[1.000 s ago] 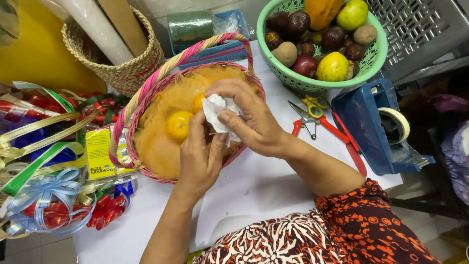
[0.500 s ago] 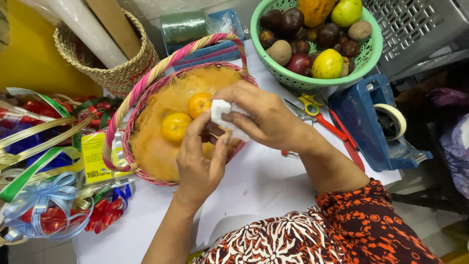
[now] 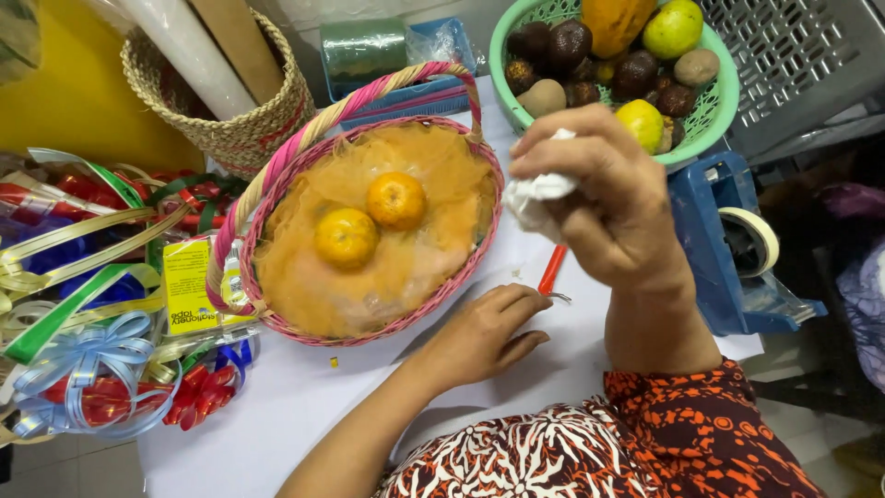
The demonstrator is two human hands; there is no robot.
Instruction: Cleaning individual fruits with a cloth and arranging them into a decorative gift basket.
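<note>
The right hand [image 3: 604, 198] is raised above the tabletop [image 3: 277, 406], its grip clenched around a crumpled white wad [image 3: 539, 198] — paper or tissue, which of the two cannot be told. The fingers curl over the top of the wad, and only its crinkled left part pokes out of the fist. Just below this grip, a red handle [image 3: 551, 269] of some tool shows on the tabletop, the rest of it hidden behind the hand.

The left hand [image 3: 484, 332] lies lower and nearer the body, its grip released: palm down, fingers loosely spread and resting flat on the white tabletop, holding nothing. Its fingertips end just short of the red handle.

To the left of both hands stands a pink woven basket [image 3: 277, 323] with a striped arched handle, lined with orange mesh. Two oranges [image 3: 346, 237] sit in it, close together near the middle. The rim of the basket is just beside the left hand, not touching it.

Beyond the right grip, a green plastic bowl [image 3: 714, 120] holds mixed fruit — dark, brown and yellow-green pieces. To the right of that grip stands a blue tape dispenser [image 3: 710, 258] with a roll of pale tape. Far to the left of the basket lies a heap of coloured ribbons and bows [image 3: 83, 360], and behind it a straw basket [image 3: 235, 129] holding rolls of paper.
</note>
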